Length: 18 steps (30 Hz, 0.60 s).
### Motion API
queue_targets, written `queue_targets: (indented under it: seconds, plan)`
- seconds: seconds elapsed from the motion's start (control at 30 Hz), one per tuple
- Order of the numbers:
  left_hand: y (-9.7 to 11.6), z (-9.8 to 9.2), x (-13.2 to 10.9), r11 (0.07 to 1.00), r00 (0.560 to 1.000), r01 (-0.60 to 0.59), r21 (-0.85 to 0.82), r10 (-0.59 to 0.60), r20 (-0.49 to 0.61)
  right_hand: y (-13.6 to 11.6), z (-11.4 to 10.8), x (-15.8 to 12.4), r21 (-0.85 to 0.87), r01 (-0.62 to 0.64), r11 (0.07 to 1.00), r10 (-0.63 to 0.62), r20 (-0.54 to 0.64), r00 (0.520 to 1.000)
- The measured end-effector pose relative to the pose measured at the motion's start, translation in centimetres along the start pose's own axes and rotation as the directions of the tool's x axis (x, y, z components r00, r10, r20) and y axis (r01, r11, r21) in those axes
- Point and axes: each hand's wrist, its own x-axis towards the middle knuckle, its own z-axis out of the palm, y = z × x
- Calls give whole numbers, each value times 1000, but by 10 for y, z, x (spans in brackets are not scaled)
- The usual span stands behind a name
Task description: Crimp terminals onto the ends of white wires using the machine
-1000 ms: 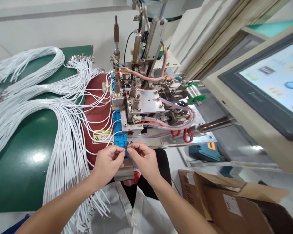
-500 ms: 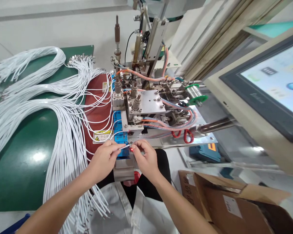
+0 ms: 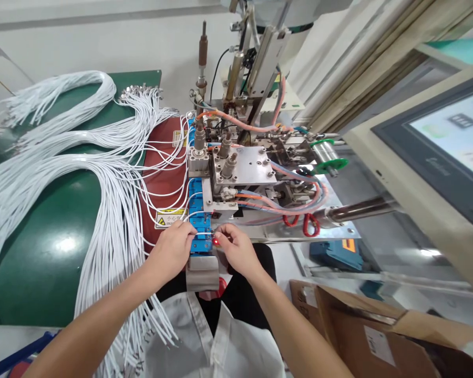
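A short stretch of white cable [image 3: 204, 233] runs between my two hands across a row of blue clamp blocks [image 3: 201, 245] at the front of the machine. My left hand [image 3: 175, 242] pinches the cable just left of the blocks. At its right end, my right hand [image 3: 235, 247] has thumb and fingers closed on the cable's tip, where a small metal end partly shows. A red light [image 3: 216, 241] glows beside the right thumb. Further blocks up the row hold other white cables.
Bundles of white cables [image 3: 102, 184] spread over the green table [image 3: 43, 262] at left. The machine's metal plate [image 3: 246, 165], hoses and a green wire spool [image 3: 326, 156] stand ahead. A touchscreen monitor [image 3: 437, 131] juts in at right, above an open cardboard box [image 3: 347, 325].
The cable between my hands has come down from a slant to lie level across the blue block. My left hand has turned palm-down over it. The camera view has shifted slightly left.
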Motion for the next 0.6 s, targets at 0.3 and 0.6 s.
queue_targets:
  seconds: [0.3,0.6]
  plan:
    - [-3,3,-2,994,997,-72,88,75,-35,6,16,4,-120,45,992,-51,-51,997]
    - [-13,7,-10,928,959,-240,286,273,-82,12,11,6,114,-29,993,52,-211,976]
